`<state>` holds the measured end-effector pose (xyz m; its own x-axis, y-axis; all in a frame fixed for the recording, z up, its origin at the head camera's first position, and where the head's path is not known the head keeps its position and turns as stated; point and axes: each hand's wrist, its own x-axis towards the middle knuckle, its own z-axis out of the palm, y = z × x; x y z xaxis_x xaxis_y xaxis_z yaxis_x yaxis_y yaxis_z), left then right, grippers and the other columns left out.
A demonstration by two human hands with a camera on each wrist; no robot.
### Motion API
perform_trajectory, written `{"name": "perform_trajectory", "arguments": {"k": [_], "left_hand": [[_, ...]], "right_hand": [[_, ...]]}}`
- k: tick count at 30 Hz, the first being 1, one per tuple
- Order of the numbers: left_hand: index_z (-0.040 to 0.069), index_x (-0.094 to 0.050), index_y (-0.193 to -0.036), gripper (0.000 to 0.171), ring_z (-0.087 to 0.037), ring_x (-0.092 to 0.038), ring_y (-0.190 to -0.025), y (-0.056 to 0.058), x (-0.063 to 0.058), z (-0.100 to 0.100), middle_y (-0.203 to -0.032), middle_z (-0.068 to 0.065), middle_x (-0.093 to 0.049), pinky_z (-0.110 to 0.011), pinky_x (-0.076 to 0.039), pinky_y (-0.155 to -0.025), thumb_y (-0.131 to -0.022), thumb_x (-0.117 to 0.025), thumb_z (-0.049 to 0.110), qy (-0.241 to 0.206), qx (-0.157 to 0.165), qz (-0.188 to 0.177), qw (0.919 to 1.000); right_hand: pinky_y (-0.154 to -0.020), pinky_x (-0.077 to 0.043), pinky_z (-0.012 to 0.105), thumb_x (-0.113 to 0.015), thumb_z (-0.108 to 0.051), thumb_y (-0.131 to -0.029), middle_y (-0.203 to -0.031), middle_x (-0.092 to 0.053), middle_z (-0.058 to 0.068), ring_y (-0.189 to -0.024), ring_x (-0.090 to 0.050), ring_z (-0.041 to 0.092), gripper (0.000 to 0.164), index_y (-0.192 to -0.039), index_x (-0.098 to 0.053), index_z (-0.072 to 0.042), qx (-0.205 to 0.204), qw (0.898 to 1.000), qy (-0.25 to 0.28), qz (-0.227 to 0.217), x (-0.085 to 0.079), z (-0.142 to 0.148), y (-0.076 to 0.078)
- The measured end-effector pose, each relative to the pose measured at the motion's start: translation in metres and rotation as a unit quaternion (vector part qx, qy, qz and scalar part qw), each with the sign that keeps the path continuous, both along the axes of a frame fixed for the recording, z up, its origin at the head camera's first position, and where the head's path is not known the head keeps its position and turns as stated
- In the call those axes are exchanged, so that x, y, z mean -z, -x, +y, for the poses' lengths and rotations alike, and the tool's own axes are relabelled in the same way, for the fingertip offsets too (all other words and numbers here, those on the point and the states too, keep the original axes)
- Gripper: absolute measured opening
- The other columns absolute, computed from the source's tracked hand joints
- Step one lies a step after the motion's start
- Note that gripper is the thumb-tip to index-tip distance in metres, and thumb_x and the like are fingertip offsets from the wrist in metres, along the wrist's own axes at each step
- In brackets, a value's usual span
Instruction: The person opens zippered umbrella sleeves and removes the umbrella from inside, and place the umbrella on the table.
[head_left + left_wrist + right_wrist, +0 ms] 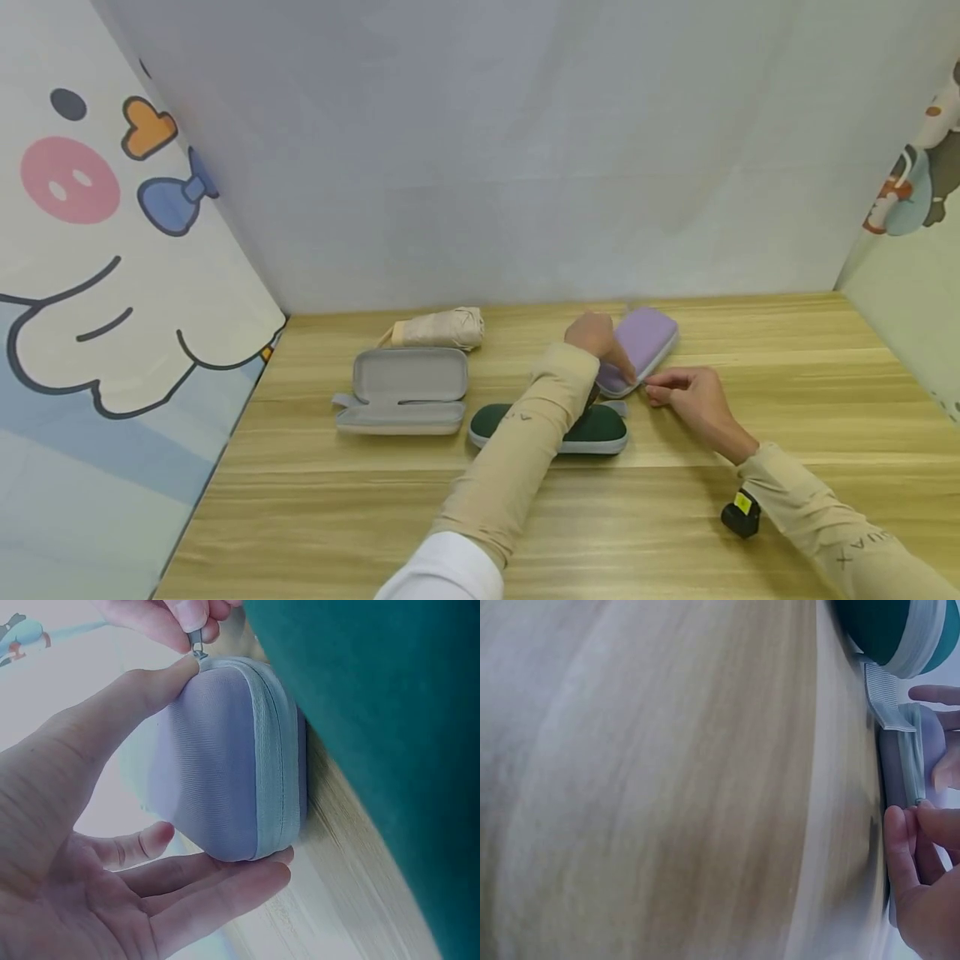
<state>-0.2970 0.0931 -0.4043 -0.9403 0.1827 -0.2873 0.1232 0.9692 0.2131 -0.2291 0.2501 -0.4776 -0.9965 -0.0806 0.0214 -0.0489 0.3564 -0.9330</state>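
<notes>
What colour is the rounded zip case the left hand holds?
Light purple rounded fabric zip case; clearest in head view.

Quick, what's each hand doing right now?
Left hand: holding the purple case between thumb and fingers.
Right hand: closed, pinching its zipper pull.

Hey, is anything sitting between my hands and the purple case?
No, nothing visible: your left hand holds the purple case and your right hand pinches its zipper pull. The green case lies nearer you, not between them.
</notes>
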Motion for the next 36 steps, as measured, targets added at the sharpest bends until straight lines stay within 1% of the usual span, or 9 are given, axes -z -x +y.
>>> {"name": "perform_trajectory", "arguments": {"k": [7, 13, 20, 25, 28, 32, 36], "left_hand": [[0.015, -0.062, -0.117, 0.074, -0.008, -0.055, -0.074, 0.002, 0.003, 0.004, -0.097, 0.004, -0.063, -0.021, -0.046, -0.061, -0.058, -0.087, 0.051, 0.003, -0.007, -0.003, 1.0000], [0.014, -0.063, -0.114, 0.071, -0.009, -0.055, -0.077, 0.000, 0.003, 0.006, -0.100, 0.003, -0.063, -0.021, -0.047, -0.064, -0.059, -0.086, 0.051, 0.006, -0.005, -0.002, 1.0000], [0.012, -0.062, -0.114, 0.069, -0.009, -0.056, -0.080, -0.003, 0.000, 0.009, -0.104, 0.003, -0.063, -0.020, -0.047, -0.067, -0.060, -0.086, 0.050, 0.000, -0.022, 0.000, 0.9998], [0.013, -0.061, -0.117, 0.071, -0.010, -0.056, -0.083, -0.003, 0.002, 0.012, -0.109, 0.003, -0.061, -0.021, -0.047, -0.069, -0.062, -0.085, 0.050, 0.001, -0.029, -0.003, 0.9996], [0.012, -0.061, -0.116, 0.068, -0.010, -0.056, -0.083, -0.002, 0.005, 0.013, -0.107, 0.003, -0.061, -0.021, -0.047, -0.069, -0.064, -0.083, 0.051, 0.003, -0.027, -0.003, 0.9996], [0.011, -0.063, -0.113, 0.063, -0.008, -0.055, -0.077, -0.002, 0.009, 0.015, -0.103, 0.004, -0.062, -0.020, -0.048, -0.066, -0.066, -0.082, 0.050, -0.003, -0.029, 0.000, 0.9996], [0.012, -0.063, -0.116, 0.066, -0.007, -0.056, -0.078, -0.004, 0.009, 0.016, -0.107, 0.004, -0.062, -0.020, -0.048, -0.066, -0.068, -0.078, 0.054, 0.005, -0.027, 0.008, 0.9996]], "right_hand": [[-0.061, -0.053, 0.022, -0.066, 0.005, -0.083, -0.088, -0.068, 0.025, -0.065, -0.067, 0.012, 0.017, -0.096, -0.067, 0.016, -0.003, 1.000, 0.006, 0.002, 0.000, 0.000, 0.001], [-0.061, -0.053, 0.023, -0.065, 0.006, -0.083, -0.088, -0.068, 0.026, -0.064, -0.067, 0.011, 0.017, -0.097, -0.066, 0.017, -0.005, 1.000, 0.014, 0.004, 0.001, 0.001, 0.001], [-0.062, -0.053, 0.023, -0.066, 0.006, -0.083, -0.091, -0.067, 0.026, -0.065, -0.067, 0.012, 0.017, -0.097, -0.067, 0.016, -0.009, 1.000, 0.016, 0.006, 0.003, 0.003, 0.002], [-0.062, -0.054, 0.023, -0.066, 0.005, -0.083, -0.092, -0.067, 0.027, -0.065, -0.067, 0.012, 0.017, -0.097, -0.067, 0.015, -0.009, 1.000, 0.015, 0.006, 0.004, 0.004, 0.002], [-0.062, -0.054, 0.024, -0.066, 0.006, -0.083, -0.093, -0.067, 0.028, -0.065, -0.067, 0.012, 0.017, -0.097, -0.067, 0.016, -0.009, 1.000, 0.016, 0.006, 0.004, 0.004, 0.002], [-0.063, -0.054, 0.025, -0.066, 0.006, -0.083, -0.092, -0.067, 0.028, -0.065, -0.067, 0.013, 0.017, -0.096, -0.066, 0.016, -0.009, 1.000, 0.011, 0.006, 0.004, 0.005, 0.001], [-0.063, -0.055, 0.026, -0.064, 0.006, -0.084, -0.093, -0.066, 0.029, -0.066, -0.067, 0.013, 0.017, -0.097, -0.065, 0.018, -0.009, 1.000, 0.013, 0.008, 0.004, 0.008, 0.002]]}}
